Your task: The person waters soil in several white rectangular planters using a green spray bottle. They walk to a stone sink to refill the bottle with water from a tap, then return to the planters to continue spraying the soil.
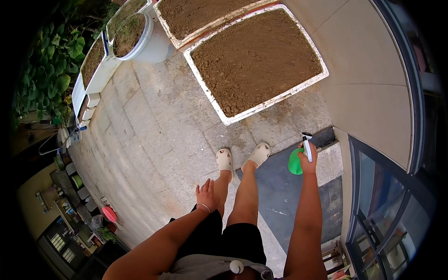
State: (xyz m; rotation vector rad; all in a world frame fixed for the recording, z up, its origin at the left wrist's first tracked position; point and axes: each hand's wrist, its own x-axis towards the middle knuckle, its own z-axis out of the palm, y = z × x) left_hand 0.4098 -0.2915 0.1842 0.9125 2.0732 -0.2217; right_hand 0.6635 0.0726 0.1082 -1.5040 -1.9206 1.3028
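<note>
My right hand [307, 159] is wrapped round the neck of a green spray bottle [294, 162] with a white and black trigger head. The bottle is over the dark grey slab at my right. My left hand [207, 195] holds nothing; its fingers are apart, by my left knee, and a thin bracelet circles the wrist. Ahead of my feet stands a white foam planter box [211, 96] filled with brown soil [256, 58], its surface loose and crumbly.
Behind that box sits another soil-filled planter [200, 18]. A white bucket [154, 44] with soil stands at the far left, near leafy plants [51, 65]. Stone paving [149, 149] runs to the left. A wall [364, 88] and window frame [357, 186] border the right.
</note>
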